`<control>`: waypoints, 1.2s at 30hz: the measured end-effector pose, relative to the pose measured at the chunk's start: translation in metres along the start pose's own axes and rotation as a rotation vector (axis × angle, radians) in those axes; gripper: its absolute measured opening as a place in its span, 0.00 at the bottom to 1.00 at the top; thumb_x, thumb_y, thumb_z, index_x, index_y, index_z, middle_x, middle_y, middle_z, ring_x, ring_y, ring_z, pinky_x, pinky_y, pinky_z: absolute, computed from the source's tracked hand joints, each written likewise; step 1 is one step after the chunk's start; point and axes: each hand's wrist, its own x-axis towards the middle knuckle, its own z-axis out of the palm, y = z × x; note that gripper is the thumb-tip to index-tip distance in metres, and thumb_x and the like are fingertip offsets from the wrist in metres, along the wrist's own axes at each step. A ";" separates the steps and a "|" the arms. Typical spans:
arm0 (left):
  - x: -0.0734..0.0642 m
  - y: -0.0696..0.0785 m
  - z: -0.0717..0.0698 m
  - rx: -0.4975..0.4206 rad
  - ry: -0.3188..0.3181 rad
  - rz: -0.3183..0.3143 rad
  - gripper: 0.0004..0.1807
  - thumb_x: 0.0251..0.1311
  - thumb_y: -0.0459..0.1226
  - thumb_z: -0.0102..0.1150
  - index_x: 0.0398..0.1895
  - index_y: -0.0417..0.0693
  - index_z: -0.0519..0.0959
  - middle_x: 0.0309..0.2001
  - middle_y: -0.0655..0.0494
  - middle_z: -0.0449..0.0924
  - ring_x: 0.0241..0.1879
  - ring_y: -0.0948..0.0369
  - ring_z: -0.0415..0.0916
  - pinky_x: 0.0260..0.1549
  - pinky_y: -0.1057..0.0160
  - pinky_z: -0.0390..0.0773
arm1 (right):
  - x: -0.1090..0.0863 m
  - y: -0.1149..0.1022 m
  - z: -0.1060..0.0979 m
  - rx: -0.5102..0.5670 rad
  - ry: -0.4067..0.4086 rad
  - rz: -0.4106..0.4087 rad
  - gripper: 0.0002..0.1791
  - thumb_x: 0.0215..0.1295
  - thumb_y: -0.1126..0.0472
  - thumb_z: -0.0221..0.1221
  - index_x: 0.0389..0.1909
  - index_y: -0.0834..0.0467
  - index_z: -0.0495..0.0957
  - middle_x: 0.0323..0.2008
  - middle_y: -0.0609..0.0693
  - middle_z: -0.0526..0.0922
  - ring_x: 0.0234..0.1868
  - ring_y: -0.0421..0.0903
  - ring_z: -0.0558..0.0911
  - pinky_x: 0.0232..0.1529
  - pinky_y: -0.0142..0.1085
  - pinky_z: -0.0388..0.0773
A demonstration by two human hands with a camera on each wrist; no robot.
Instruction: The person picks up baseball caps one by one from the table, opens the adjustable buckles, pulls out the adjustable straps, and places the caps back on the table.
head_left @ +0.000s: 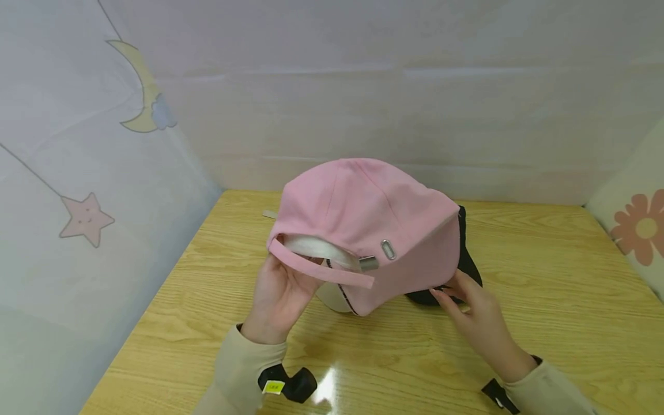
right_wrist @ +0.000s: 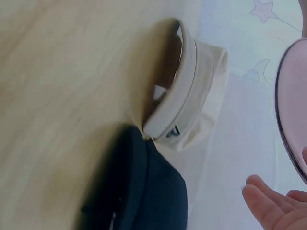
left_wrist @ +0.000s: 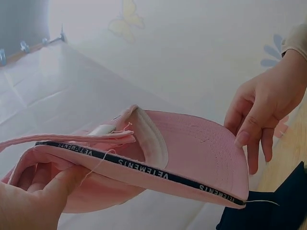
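Observation:
A pink baseball cap (head_left: 342, 196) is held up over the table, its back strap (head_left: 316, 268) loose from the metal buckle (head_left: 369, 263). My left hand (head_left: 282, 294) grips the cap's rear edge; in the left wrist view its thumb lies along the rim and the fingers are partly hidden by the fabric. My right hand (head_left: 477, 308) pinches the edge of the brim (left_wrist: 206, 148) between thumb and forefinger, the other fingers hanging free. Black tape with white lettering (left_wrist: 139, 167) runs along the brim's edge.
Behind the pink cap, a cream cap (right_wrist: 201, 91) and a black cap (right_wrist: 158, 191) sit side by side on the wooden table (head_left: 181, 340). A pale printed backdrop (head_left: 332, 115) rises at the table's back and sides.

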 end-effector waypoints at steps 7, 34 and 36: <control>-0.001 -0.004 0.000 0.010 -0.014 0.005 0.18 0.77 0.47 0.36 0.57 0.46 0.68 0.53 0.48 0.77 0.54 0.55 0.76 0.51 0.54 0.76 | -0.006 -0.004 0.007 0.337 -0.112 0.191 0.17 0.60 0.83 0.54 0.50 0.73 0.70 0.45 0.41 0.81 0.46 0.33 0.81 0.40 0.25 0.78; 0.008 -0.013 -0.011 0.041 0.052 -0.029 0.20 0.78 0.48 0.28 0.53 0.48 0.70 0.45 0.52 0.77 0.43 0.59 0.76 0.47 0.57 0.76 | -0.013 -0.007 0.003 0.626 -0.021 0.388 0.07 0.69 0.80 0.47 0.45 0.73 0.69 0.40 0.51 0.83 0.38 0.45 0.86 0.37 0.39 0.82; 0.010 -0.012 -0.012 0.073 0.064 -0.024 0.20 0.78 0.48 0.26 0.54 0.49 0.69 0.46 0.53 0.77 0.44 0.59 0.75 0.47 0.58 0.75 | -0.014 -0.007 0.001 0.613 -0.001 0.398 0.07 0.69 0.80 0.47 0.45 0.74 0.69 0.40 0.51 0.84 0.36 0.46 0.86 0.38 0.38 0.82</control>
